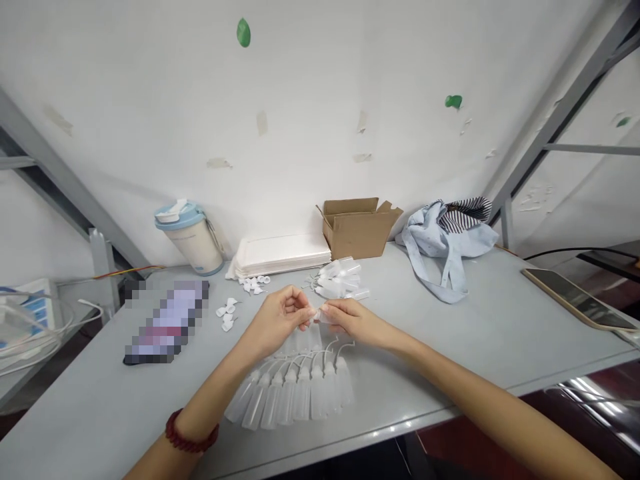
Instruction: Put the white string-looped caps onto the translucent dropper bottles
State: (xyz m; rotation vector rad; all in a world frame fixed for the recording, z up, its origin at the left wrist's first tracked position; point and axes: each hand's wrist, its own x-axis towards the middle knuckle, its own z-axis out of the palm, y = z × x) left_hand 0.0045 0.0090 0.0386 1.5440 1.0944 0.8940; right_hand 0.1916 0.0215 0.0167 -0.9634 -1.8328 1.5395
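Observation:
My left hand (283, 319) and my right hand (354, 321) meet above the middle of the table, fingertips pinched together. Between them shows a small white plastic piece (318, 316), mostly hidden by the fingers. Just below, several translucent squeeze bottles with thin bent spouts (300, 393) lie side by side in a fanned row. Behind my hands is a loose heap of similar translucent bottles (340, 279). Two small groups of white caps are left of it, a nearer one (227, 313) and a farther one (254, 285).
Along the wall stand a blue-lidded cup (190, 240), a stack of white flat packs (283, 255), an open cardboard box (357, 233) and a light blue cloth bag (447, 243). A phone (580, 300) lies right; a blurred purple item (167, 323) lies left.

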